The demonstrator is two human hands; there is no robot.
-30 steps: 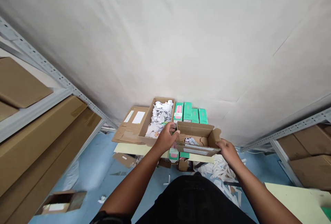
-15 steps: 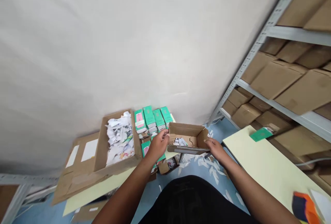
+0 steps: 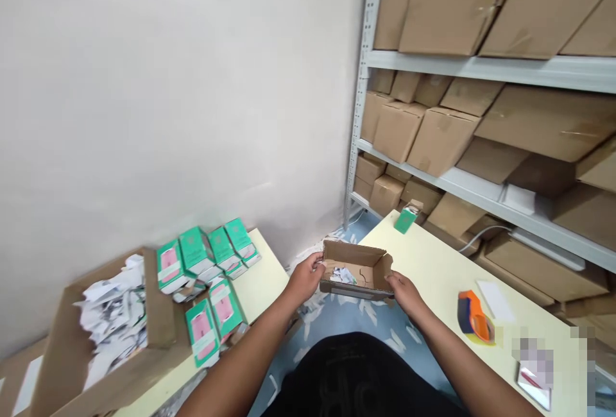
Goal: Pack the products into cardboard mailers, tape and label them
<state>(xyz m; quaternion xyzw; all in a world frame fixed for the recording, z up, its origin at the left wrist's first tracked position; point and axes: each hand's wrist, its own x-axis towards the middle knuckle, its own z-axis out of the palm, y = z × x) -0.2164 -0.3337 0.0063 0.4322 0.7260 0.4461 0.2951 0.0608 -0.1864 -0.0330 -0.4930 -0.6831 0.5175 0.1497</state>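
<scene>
An open corrugated cardboard box (image 3: 355,255) hangs between the hands, left hand (image 3: 305,279) and right hand (image 3: 405,292) each pinching an end wall. Tilting could spill its loose, crumpled paper scraps (image 3: 342,275); the thin, ragged rim might buckle under squeezing. Beyond the left hand sit smooth green rectangular cartons (image 3: 194,249); beyond the right, a curved orange tape dispenser (image 3: 476,317).

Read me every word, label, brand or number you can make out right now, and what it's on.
No text reads clearly.
Held carton: pale label along its near side, no legible print.
Green boxes on the left: small print and pale labels, too small to read.
Green box on the right: print too small.
Black shirt: large, faint letter-like marks, too dim to quote.
</scene>
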